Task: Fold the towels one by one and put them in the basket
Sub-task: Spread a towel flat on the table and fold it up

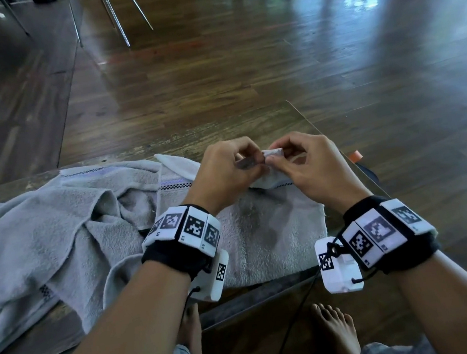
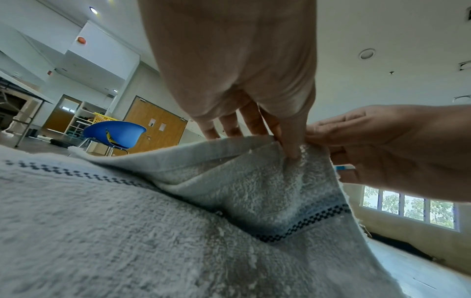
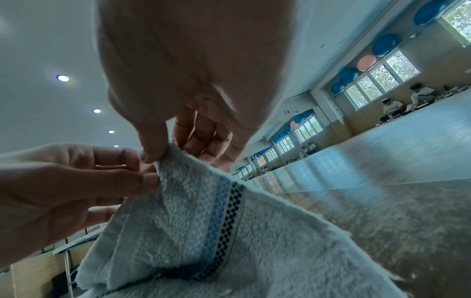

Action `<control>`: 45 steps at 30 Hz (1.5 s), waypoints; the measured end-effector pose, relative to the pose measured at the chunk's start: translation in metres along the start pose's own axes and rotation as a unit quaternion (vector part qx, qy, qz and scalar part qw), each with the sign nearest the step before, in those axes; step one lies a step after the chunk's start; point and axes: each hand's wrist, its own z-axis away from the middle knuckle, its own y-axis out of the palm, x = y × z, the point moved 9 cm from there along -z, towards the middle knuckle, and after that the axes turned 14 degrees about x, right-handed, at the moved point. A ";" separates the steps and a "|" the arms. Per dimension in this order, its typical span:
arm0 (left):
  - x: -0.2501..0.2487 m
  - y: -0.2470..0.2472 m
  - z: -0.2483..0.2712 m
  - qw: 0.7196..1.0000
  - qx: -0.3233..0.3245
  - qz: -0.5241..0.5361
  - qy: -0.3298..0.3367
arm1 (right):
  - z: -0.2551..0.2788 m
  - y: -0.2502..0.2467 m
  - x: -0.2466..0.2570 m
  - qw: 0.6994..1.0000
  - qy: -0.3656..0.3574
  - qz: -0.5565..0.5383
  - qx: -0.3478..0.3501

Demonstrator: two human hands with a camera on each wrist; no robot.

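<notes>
A grey towel (image 1: 265, 241) with a blue and black checked band lies flat on the glass table (image 1: 248, 123) under my hands. My left hand (image 1: 250, 164) and right hand (image 1: 276, 156) meet above its far edge, and both pinch the same lifted corner (image 1: 272, 153). The left wrist view shows my left hand (image 2: 280, 142) holding the raised towel (image 2: 254, 191) edge, with the right hand (image 2: 382, 149) beside it. Seen from the right wrist, my right hand (image 3: 168, 150) pinches the towel (image 3: 203, 221) tip while the left hand (image 3: 76, 181) grips it just below. No basket shows in the head view.
A second grey towel (image 1: 40, 240) lies crumpled on the left of the table. Chair legs (image 1: 113, 16) stand on the wooden floor beyond. A blue chair (image 2: 114, 133) is further off. My bare feet (image 1: 335, 330) are below the table. An orange item (image 1: 355, 156) sits at the right edge.
</notes>
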 end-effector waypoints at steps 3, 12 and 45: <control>-0.002 0.001 0.000 1.000 -0.002 -0.001 0.019 | 0.000 -0.002 0.002 1.000 -0.007 -0.001 0.001; 0.008 0.003 0.000 0.998 0.013 -0.059 -0.003 | 0.003 -0.003 0.005 1.000 -0.028 -0.009 0.009; 0.056 -0.082 0.038 0.980 -0.044 -0.177 -0.072 | 0.015 -0.072 -0.052 0.983 0.113 -0.012 -0.142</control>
